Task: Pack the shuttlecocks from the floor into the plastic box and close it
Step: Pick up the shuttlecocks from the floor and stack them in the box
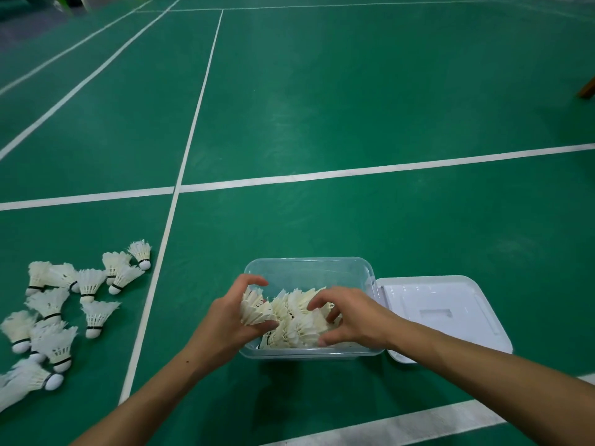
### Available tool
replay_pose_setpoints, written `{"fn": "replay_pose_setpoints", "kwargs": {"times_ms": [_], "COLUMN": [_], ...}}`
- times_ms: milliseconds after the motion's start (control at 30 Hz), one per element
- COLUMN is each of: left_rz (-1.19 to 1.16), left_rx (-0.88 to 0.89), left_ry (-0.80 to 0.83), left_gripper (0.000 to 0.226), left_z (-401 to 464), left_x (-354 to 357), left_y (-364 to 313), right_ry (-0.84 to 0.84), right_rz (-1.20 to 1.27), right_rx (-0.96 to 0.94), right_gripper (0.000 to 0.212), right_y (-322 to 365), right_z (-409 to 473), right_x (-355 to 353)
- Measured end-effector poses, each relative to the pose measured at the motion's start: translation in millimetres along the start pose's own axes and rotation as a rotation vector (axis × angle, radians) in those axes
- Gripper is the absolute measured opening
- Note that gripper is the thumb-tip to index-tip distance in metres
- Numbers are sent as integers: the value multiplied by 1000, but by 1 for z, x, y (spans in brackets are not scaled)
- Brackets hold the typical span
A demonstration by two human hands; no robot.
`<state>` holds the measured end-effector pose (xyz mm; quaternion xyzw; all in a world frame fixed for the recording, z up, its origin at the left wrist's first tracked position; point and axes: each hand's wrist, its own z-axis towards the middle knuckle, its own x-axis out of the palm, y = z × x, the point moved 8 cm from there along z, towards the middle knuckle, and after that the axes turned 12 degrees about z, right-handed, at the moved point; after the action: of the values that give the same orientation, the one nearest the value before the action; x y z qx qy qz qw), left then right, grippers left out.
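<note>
A clear plastic box (309, 268) stands open on the green floor, holding several white feather shuttlecocks (296, 329). My left hand (231, 313) grips a shuttlecock (256, 309) over the box's left side, thumb under it and fingers curled above. My right hand (347, 317) reaches into the box from the right, its curled fingers on the feathers of the packed shuttlecocks. The white lid (441, 313) lies flat on the floor, touching the box's right side. Several more shuttlecocks (61, 304) are scattered on the floor to the left.
White court lines (180, 185) cross the green floor ahead and to the left of the box. A wooden leg (587, 88) shows at the far right edge. Open floor stretches beyond the box.
</note>
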<state>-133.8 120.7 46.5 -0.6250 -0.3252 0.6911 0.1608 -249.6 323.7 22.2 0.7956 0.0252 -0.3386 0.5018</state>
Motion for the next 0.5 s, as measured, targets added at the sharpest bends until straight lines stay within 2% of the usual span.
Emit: {"fn": "replay_pose_setpoints", "kwargs": {"times_ms": [233,500], "left_rz": [48,42], "left_rx": [23,100], "left_ry": [10,94], "left_gripper": [64,65], "left_z": [1,-3], "left_x": [1,4], "left_y": [-1,-18], "right_ry": [-31,67], "right_rz": [-92,-120], "right_rx": [25,26], "right_gripper": [59,67], "right_y": [-8,0], "right_z": [-1,-4], "right_x": [3,-4]}}
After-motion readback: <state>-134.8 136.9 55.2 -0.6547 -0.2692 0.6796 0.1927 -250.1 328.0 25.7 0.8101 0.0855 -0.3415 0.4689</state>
